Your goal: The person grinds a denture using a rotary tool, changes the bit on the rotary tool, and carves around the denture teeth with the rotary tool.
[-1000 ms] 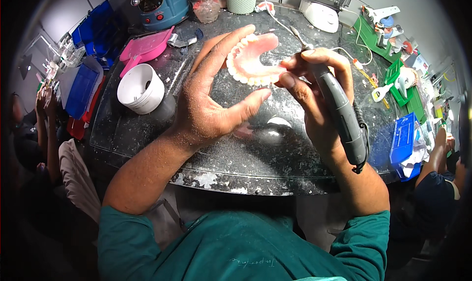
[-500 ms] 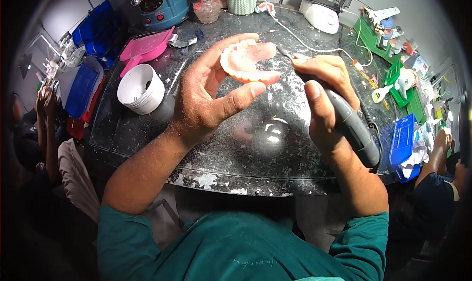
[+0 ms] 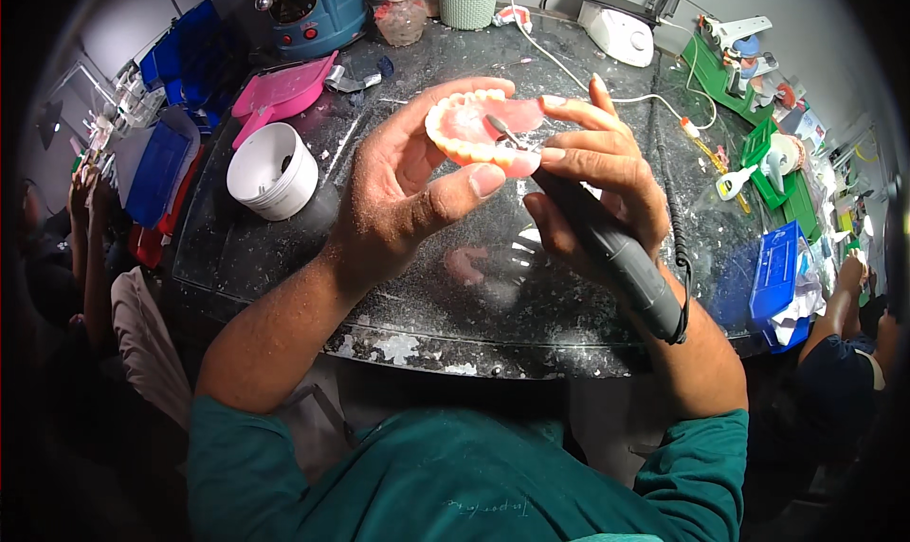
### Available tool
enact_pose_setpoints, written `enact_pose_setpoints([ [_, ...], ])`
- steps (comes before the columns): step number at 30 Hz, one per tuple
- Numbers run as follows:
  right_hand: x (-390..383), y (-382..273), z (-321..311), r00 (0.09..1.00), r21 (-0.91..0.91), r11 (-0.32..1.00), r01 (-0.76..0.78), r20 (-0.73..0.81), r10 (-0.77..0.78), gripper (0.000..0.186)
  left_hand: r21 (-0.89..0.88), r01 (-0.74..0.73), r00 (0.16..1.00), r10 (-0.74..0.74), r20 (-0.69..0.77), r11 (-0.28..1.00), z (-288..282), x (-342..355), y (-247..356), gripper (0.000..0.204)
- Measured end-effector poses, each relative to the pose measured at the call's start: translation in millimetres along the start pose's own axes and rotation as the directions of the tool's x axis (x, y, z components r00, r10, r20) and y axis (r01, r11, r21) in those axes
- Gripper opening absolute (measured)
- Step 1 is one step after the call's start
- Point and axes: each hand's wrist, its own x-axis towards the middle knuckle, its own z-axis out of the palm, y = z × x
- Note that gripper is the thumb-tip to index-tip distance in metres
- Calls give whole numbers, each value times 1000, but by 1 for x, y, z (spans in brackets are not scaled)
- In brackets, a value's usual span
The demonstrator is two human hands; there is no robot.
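Between the thumb and fingers of my left hand [image 3: 393, 177] is a pink denture [image 3: 464, 120] with a curved row of pale teeth, its hollow side facing up. Fine dust covers that hand and forearm. My right hand [image 3: 607, 168] grips a black rotary handpiece [image 3: 611, 243], slanting from lower right to upper left. Its metal bur [image 3: 496, 123] lies over the denture's inner surface; whether it touches cannot be made out. Fingertips of my right hand rest at the denture's right end. A coiled cord runs from the handpiece's rear.
The dark, dust-speckled bench [image 3: 417, 305] holds a white tub [image 3: 272, 172] and a pink dustpan [image 3: 284, 87] at left. Behind stand a blue machine [image 3: 318, 16] and a pale green basket [image 3: 467, 0]. Green trays [image 3: 777, 163] and a blue bin [image 3: 779, 272] line the right; other people work at both sides.
My right hand has moved left, bringing the bur from beside the denture to over its inner side. The handpiece's rear has swung left. The denture has tilted slightly in my left hand.
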Motion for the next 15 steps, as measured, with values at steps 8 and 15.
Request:
enact_pose_setpoints([
  [8,-1,-2,0,999,35,998,-42,-7,42,37,-2,-24,1000,24,1,1000,-1,1,-1,68],
  [15,-2,0,-1,1000,27,999,-28,14,28,36,5,0,1000,0,-13,1000,2,0,1,69],
])
